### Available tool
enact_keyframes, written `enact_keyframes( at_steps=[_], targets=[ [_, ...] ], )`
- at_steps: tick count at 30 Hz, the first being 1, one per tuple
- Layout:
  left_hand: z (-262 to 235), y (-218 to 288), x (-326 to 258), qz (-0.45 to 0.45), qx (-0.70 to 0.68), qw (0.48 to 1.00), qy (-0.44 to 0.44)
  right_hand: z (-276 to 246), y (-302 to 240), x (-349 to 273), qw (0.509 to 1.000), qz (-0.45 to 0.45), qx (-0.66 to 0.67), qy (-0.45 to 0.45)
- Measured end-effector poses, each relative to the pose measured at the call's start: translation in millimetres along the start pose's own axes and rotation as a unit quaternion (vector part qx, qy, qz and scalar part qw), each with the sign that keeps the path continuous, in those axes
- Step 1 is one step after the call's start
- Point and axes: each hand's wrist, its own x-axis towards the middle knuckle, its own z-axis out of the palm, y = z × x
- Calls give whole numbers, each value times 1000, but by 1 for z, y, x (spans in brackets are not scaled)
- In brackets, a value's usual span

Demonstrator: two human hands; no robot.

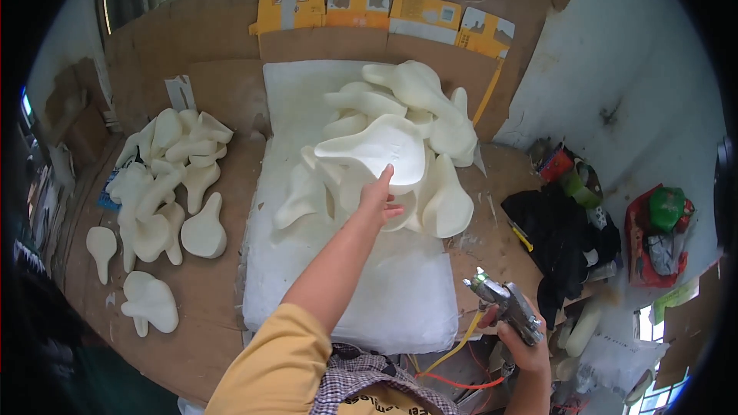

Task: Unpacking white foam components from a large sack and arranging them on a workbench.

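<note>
I have the left hand (377, 201) closed on the lower edge of a smooth off-white saddle-shaped piece (388, 147) at the centre of the frame, thumb over its upper face; I can't tell how hard it pinches. At lower right, my right hand (526, 344) wraps a metal spray gun (503, 307), its nozzle toward the upper left, well apart from that piece. More pale pieces (450, 204) crowd behind and beside it. Below them, white sheet (361, 300) runs toward the bottom of the frame, giving me room. The yellow hose (467, 336) trails beneath the gun; black cloth (550, 230) bounds me at right, another heap (146, 200) at left.
</note>
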Motion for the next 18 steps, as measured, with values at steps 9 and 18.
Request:
enact_keyframes(
  at_steps=[9, 18],
  targets=[
    [-59, -19, -14, 275, 193, 936, 103, -63, -29, 8, 999, 27, -22, 8],
    [-140, -10, -45, 233, 260, 929, 126, -36, -17, 36, 998, -58, 19, -29]
  ],
)
